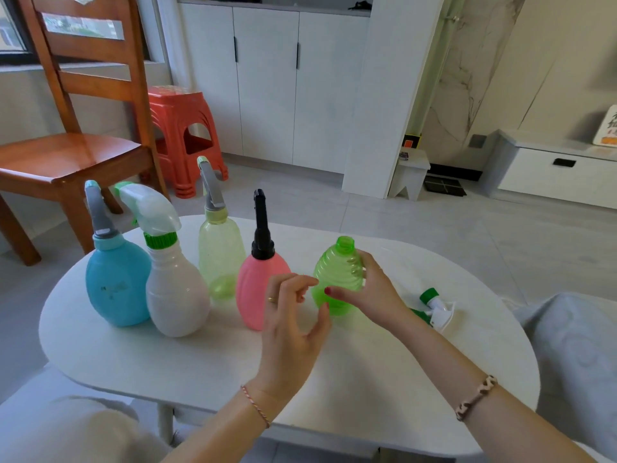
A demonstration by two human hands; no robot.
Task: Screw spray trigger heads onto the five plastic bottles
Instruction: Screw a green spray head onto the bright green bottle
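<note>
Gripping the green bottle (335, 279) from its right side, the right hand (370, 289) curls its fingers (354, 266) round the ribbed body while the thumb crosses the front; the bottle stands upright on the white table (167, 362), neck uncapped. The left hand (290, 332), just left of the bottle, holds nothing, fingers loosely bent. A loose trigger head (437, 307) lies behind the right wrist. Four capped bottles stand leftward: pink bottle (257, 289), yellow-green bottle (222, 255), white bottle (175, 292), blue bottle (115, 285)
</note>
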